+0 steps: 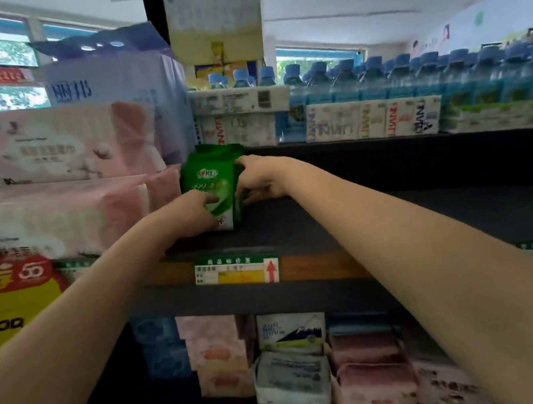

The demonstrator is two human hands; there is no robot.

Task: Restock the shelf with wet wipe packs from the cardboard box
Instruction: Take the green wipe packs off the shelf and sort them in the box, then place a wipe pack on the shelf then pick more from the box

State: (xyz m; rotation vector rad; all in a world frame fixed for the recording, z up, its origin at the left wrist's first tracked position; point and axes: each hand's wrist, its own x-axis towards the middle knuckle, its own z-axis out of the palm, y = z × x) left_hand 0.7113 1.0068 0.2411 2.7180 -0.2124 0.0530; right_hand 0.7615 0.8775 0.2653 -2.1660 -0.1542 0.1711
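Together, left hand (188, 213) and right hand (260, 182) grip the green wet wipe packs (213, 185), seemingly two, upright on the dark shelf (363, 215) beside pink tissue packs (55, 217).

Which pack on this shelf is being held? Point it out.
The green wet wipe pack, upright between left hand and right hand; the pink packs beside it lie untouched.

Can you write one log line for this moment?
step: placing | item: green wet wipe pack | on: dark shelf | left hand: gripping | right hand: gripping
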